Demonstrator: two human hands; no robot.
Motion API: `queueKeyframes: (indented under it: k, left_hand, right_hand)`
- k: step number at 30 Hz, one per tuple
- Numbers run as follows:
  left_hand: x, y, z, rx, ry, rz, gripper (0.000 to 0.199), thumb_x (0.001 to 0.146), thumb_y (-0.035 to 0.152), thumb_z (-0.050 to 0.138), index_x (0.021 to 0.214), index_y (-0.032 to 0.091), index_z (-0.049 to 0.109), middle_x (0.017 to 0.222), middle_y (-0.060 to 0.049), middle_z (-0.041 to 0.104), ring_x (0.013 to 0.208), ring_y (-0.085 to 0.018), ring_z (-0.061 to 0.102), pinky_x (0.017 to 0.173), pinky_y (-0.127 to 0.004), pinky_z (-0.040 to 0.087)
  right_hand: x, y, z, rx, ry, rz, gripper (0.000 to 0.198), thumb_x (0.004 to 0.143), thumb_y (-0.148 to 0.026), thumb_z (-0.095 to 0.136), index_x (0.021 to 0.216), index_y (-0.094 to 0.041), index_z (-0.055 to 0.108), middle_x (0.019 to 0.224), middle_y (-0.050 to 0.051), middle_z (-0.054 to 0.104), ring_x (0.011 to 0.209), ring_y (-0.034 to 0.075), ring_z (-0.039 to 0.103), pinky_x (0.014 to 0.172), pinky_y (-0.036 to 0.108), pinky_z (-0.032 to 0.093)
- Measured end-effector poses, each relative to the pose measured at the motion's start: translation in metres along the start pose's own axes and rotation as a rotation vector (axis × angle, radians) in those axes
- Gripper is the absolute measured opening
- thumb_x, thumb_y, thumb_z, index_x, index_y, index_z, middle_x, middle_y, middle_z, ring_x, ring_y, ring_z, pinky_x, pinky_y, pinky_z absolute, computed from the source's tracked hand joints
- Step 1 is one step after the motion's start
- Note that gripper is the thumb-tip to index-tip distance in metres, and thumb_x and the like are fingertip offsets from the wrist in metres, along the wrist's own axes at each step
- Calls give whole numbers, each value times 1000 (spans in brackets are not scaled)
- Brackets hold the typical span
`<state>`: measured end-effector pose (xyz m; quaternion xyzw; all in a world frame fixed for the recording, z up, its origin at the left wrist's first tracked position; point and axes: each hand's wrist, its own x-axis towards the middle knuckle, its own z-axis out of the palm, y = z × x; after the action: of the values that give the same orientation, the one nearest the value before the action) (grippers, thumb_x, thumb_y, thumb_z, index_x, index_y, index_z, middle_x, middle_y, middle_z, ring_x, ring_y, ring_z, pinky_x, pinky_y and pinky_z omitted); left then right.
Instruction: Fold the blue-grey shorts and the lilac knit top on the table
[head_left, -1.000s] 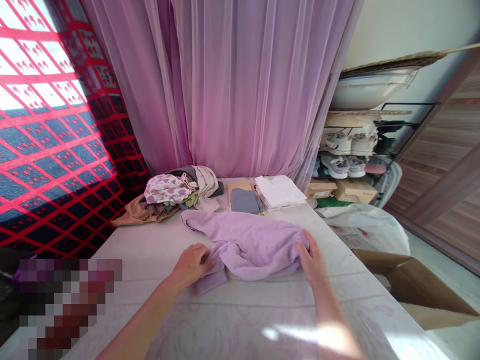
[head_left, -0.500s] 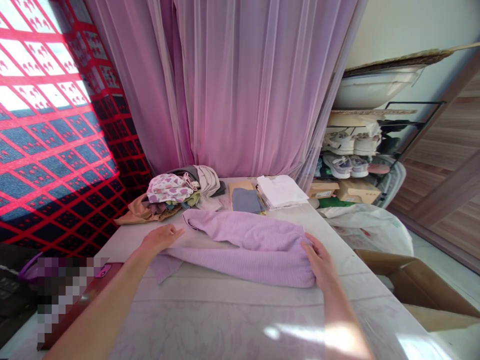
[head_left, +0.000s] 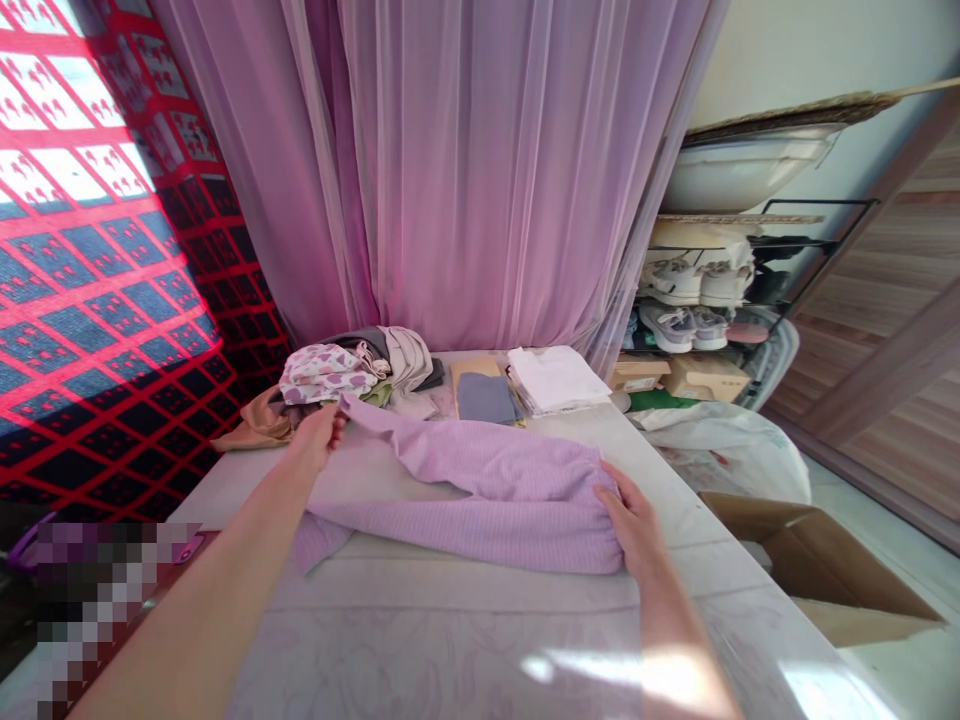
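A pair of lilac ribbed pants (head_left: 510, 462) lies sideways across the table, its two legs spread apart toward the left and the waist at the right. My left hand (head_left: 321, 436) is closed on the hem of the farther leg and lifts it slightly. The nearer leg (head_left: 420, 530) rests flat, its end partly behind my left forearm. At the waist end, my right hand (head_left: 631, 515) grips the edge, thumb and fingers on the cloth.
Behind the pants sit a heap of mixed clothes (head_left: 337, 372), a folded grey-blue cloth (head_left: 484, 397) and a white folded stack (head_left: 559, 380). An open cardboard box (head_left: 810, 560) and a shoe rack (head_left: 795, 245) stand right of the table (head_left: 450, 640). A purple curtain (head_left: 480, 180) hangs behind.
My left hand has moved up and away from me, taking hold of the far leg's hem and pulling it out to the left. My right hand stays at the waist.
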<state>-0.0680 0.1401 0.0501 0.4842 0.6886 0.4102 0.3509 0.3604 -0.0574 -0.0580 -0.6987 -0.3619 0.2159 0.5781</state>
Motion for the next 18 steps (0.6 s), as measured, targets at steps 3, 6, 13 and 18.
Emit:
queueKeyframes:
  k: [3, 6, 13, 18]
  left_hand:
    - [5, 6, -11, -145, 36, 7, 29, 87, 35, 45, 111, 22, 56, 97, -7, 69, 73, -15, 67, 59, -24, 52]
    - [-12, -9, -9, -101, -61, 94, 49, 86, 47, 52, 129, 24, 50, 134, -11, 58, 115, -23, 60, 85, -34, 53]
    - [-101, -59, 8, 733, -660, 576, 62, 67, 48, 73, 124, 27, 63, 147, -9, 48, 139, -35, 37, 117, -57, 16]
    - [-130, -65, 5, 736, -583, 658, 25, 83, 33, 54, 102, 23, 66, 122, -8, 66, 116, -26, 57, 107, -45, 35]
  right_hand:
    - [-2, -7, 0, 29, -9, 58, 50, 72, -46, 60, 115, -21, 70, 120, 6, 69, 118, 25, 58, 99, 32, 45]
    - [-4, -11, 0, 12, -15, 74, 49, 73, -46, 60, 113, -19, 71, 118, 7, 69, 117, 26, 58, 100, 34, 44]
    - [-2, -11, -2, 96, -57, 83, 52, 69, -52, 65, 110, -21, 71, 123, 9, 67, 123, 27, 54, 106, 37, 38]
    - [-5, -18, -8, 237, -204, 214, 52, 61, -42, 74, 110, -24, 72, 129, 6, 64, 125, 26, 53, 102, 34, 41]
